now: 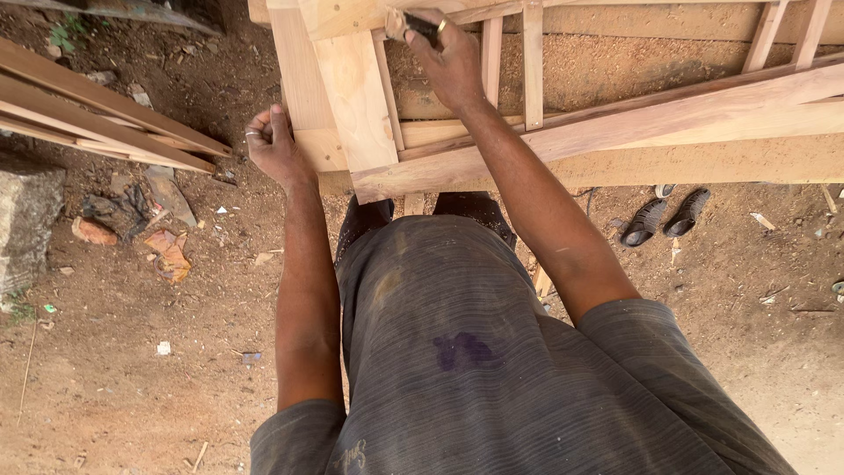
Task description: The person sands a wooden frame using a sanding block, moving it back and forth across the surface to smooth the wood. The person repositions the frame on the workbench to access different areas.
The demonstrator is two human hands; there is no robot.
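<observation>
Right hand grip closed on small sanding block against wooden frame (sawdust beneath); left hand grip curled round frame edge.

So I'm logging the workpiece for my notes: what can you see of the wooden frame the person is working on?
The wooden frame is pale, unfinished timber: broad planks joined with thinner upright slats and a long diagonal rail. It lies roughly flat in front of the person, above sawdust-covered ground. The left hand grips its near left edge; the right hand presses a small block against a slat near the top. Its far parts run out of view.
</observation>
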